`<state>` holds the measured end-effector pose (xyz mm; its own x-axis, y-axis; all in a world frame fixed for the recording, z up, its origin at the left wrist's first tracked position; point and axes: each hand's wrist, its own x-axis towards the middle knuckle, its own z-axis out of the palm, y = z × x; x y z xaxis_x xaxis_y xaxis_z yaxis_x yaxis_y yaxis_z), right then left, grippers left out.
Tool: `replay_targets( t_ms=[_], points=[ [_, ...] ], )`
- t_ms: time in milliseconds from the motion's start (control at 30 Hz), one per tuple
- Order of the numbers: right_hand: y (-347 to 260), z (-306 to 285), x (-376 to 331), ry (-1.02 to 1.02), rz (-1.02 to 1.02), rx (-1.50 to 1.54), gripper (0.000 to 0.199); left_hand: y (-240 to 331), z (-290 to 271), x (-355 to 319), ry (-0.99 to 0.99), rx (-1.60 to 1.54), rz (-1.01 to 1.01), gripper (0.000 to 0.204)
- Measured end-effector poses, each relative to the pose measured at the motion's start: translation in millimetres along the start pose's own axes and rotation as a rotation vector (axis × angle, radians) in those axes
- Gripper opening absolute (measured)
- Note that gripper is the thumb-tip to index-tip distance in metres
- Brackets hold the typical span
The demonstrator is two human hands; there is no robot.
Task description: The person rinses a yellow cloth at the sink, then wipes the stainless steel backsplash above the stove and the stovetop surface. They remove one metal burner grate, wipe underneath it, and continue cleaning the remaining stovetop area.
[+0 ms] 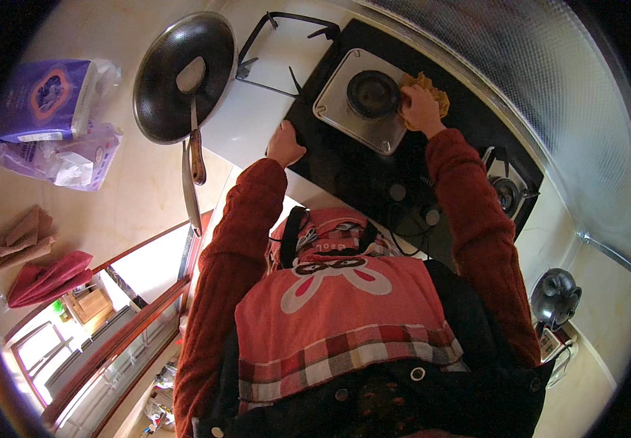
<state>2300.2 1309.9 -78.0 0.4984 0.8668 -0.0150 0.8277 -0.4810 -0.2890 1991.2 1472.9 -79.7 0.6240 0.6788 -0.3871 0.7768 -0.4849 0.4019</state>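
Note:
My right hand (419, 109) presses a crumpled yellow-brown cloth (436, 93) against the far right side of a burner's square metal tray (341, 91). The round black burner (372, 95) sits in the middle of that tray. Both belong to a black glass gas stove (352, 175). At the stove's left front edge rests my left hand (285, 144), its fingers curled at the rim. Whether anything is in those fingers is hidden. A black pan support (266, 87) has been set apart on the white counter, left of the stove.
A wok (166, 109) with a ladle (195, 124) in it stands left of the pan support. Farther left lie purple tissue packs (53, 102), a brown cloth (24, 241) and a red cloth (49, 279). A second burner (505, 193) and a dark pot (555, 298) are at the right.

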Motion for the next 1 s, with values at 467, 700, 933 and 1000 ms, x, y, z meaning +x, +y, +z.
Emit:
replay_targets(
  t_ms=[467, 700, 933, 1000],
  points=[
    [11, 9, -33, 0.281, 0.197, 0.536, 0.014, 3, -5, -1, -0.038, 0.027, -0.015, 0.062],
    [-7, 7, -7, 0.088, 0.503, 0.348, 0.024, 3, -5, 0, -0.028, 0.055, 0.007, 0.060],
    [-9, 21, -21, 0.324, 0.073, -0.043, 0.024, 7, -11, -2, -0.081, 0.004, -0.039, 0.061],
    [-6, 21, -25, 0.399, -0.021, -0.030, 0.022, 7, -11, -3, -0.059, -0.002, -0.016, 0.061]
  ],
)
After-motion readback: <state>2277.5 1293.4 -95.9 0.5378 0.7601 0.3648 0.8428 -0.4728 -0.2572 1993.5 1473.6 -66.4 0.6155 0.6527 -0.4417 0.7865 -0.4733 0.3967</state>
